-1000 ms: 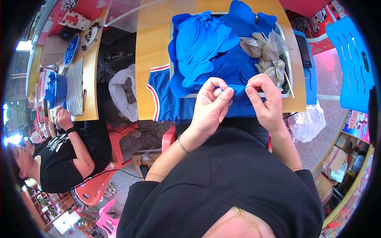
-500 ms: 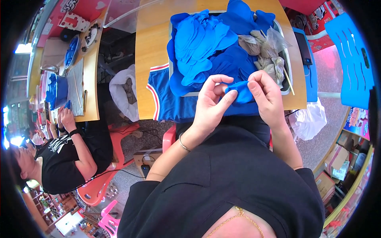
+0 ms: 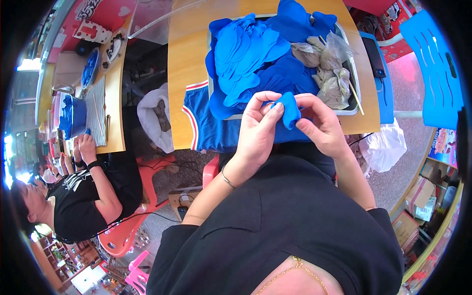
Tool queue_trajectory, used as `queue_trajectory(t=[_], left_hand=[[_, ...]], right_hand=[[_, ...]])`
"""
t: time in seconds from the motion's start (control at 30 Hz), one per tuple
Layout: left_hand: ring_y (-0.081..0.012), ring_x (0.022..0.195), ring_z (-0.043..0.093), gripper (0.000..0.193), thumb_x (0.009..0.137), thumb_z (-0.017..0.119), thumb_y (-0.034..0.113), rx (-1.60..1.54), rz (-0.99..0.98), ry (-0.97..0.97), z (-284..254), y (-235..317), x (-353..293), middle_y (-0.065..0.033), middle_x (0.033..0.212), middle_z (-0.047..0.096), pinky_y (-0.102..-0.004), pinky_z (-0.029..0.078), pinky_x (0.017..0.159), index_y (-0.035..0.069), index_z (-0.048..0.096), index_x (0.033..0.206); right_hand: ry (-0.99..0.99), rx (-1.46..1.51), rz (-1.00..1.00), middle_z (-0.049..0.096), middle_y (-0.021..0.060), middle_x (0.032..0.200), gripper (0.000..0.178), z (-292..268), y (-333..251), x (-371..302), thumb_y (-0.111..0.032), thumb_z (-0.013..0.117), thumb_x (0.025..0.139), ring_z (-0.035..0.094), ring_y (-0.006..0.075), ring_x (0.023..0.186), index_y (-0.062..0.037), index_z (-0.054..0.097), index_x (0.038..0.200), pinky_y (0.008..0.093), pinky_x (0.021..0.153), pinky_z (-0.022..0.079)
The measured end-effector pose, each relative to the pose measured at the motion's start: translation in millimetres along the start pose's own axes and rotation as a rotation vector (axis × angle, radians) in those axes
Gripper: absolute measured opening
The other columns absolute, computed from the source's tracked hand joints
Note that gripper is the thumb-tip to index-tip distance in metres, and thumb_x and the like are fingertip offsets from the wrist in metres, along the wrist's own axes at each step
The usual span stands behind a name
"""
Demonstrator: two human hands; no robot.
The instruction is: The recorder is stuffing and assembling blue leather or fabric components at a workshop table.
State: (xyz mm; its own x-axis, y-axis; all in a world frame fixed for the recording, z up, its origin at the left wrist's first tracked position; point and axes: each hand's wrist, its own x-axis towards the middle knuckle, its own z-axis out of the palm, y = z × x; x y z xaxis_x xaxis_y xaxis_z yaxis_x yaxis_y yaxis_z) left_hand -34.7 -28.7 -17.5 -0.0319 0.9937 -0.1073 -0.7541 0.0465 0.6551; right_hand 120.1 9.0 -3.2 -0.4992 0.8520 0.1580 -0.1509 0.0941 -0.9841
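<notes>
My left hand pinches a small folded piece of blue cloth between thumb and fingers, above the near edge of the tray. Beside the cloth's right edge, my right hand is curved, its thumb and forefinger apart; the fingertips are close against the cloth, and whether they touch it I cannot tell. A metal tray just beyond my hands bears a heap of flat, rounded blue cloth pieces. At its right side lie clear plastic bags of a brownish material with a thin stick.
Blue cloth with red-white trim hangs over the front edge of the wooden table. On the left, another person sits at a second table with a blue basin. White bags and a blue plastic chair are to the right.
The blue cloth has turned from lying sideways to standing upright in my left fingers. My right thumb and forefinger have spread apart and shifted slightly down from the cloth.
</notes>
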Motion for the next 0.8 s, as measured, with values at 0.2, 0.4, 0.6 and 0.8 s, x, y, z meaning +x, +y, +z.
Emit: queue_trajectory(t=[0.2, 0.4, 0.6, 0.8], left_hand=[[-0.0071, 0.086, 0.056, 0.022, 0.09, 0.057, 0.008, -0.014, -0.11, 0.064, 8.1, 5.4, -3.8, -0.0031, 0.089, 0.062, -0.0221, 0.043, 0.08, 0.006, 0.05, 0.111], [-0.0099, 0.092, 0.056, 0.04, 0.085, 0.064, 0.006, -0.006, -0.056, 0.006, 12.3, 4.3, -9.1, -0.0044, 0.1, 0.059, -0.024, 0.043, 0.083, 0.008, 0.044, 0.119], [-0.0102, 0.095, 0.056, 0.049, 0.083, 0.064, -0.001, 0.187, 0.024, 0.004, 15.5, 2.5, -7.9, -0.004, 0.1, 0.059, -0.0241, 0.044, 0.085, 0.009, 0.04, 0.124], [-0.0083, 0.092, 0.056, 0.053, 0.085, 0.061, -0.001, 0.177, 0.087, 0.011, 18.3, -0.5, -7.0, -0.0035, 0.096, 0.06, -0.0219, 0.044, 0.083, 0.008, 0.037, 0.131]], right_hand=[[0.055, -0.003, 0.122, 0.055, 0.0016, 0.086, 0.015, 0.1, 0.1, -3.1, -0.005, 0.064, 0.083, 0.053, 0.0077, 0.077, -0.0012, 0.054, 0.094, 0.0226, 0.071, 0.044], [0.077, -0.066, 0.083, 0.053, 0.001, 0.079, 0.01, 2.1, -1.0, -0.8, -0.003, 0.06, 0.084, 0.05, 0.0069, 0.071, -0.0012, 0.052, 0.091, 0.0219, 0.066, 0.043], [0.063, -0.06, 0.088, 0.05, 0.0001, 0.076, 0.008, 2.4, 4.6, -2.0, -0.005, 0.055, 0.084, 0.045, 0.0068, 0.069, -0.0016, 0.05, 0.088, 0.0227, 0.063, 0.04], [0.013, -0.007, 0.176, 0.046, -0.001, 0.076, 0.008, -1.0, 5.4, -1.8, -0.006, 0.054, 0.083, 0.04, 0.0059, 0.069, -0.0028, 0.047, 0.086, 0.0216, 0.062, 0.036]])
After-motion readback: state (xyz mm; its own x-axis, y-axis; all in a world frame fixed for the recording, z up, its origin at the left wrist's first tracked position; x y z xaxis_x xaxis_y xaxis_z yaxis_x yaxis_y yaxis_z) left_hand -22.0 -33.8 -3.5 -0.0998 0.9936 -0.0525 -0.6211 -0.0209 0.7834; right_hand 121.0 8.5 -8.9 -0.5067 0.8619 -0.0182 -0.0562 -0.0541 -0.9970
